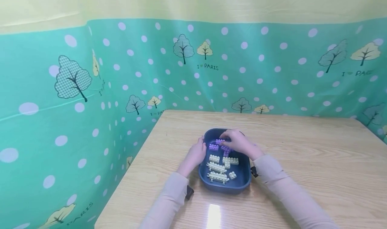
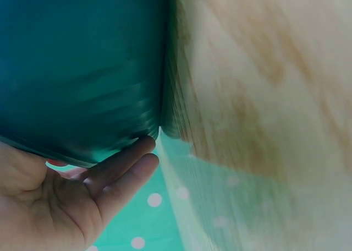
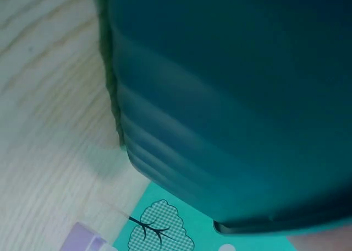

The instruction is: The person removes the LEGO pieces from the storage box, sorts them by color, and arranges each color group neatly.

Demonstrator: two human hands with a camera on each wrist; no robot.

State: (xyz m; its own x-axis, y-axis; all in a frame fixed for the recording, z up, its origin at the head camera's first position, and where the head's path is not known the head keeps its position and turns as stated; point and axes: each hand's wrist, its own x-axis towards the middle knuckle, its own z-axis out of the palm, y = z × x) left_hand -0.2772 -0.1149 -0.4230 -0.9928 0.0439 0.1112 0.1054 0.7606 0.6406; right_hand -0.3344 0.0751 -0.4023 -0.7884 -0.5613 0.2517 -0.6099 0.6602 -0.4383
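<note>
A dark blue tub (image 1: 225,188) stands on the table with purple and cream toy building bricks inside. My left hand (image 1: 197,152) grips its left rim; in the left wrist view, the fingers (image 2: 124,179) lie along the outer wall. Reaching over the right side, my right hand (image 1: 237,141) pinches a small purple brick (image 1: 220,141) near the far end. Beside it are another purple brick (image 1: 213,147) and a purple cluster (image 1: 225,149), partly under the hand. The right wrist view shows mostly the tub's outer wall (image 3: 220,124), with the fingers hidden.
Toward the near end of the tub lie cream bricks (image 1: 214,158), two long cream pieces with small side pegs (image 1: 218,177), and a small square cream brick (image 1: 232,175). A purple piece (image 3: 81,239) rests on the wooden table (image 1: 302,148) outside. A green dotted curtain (image 1: 211,81) hangs behind.
</note>
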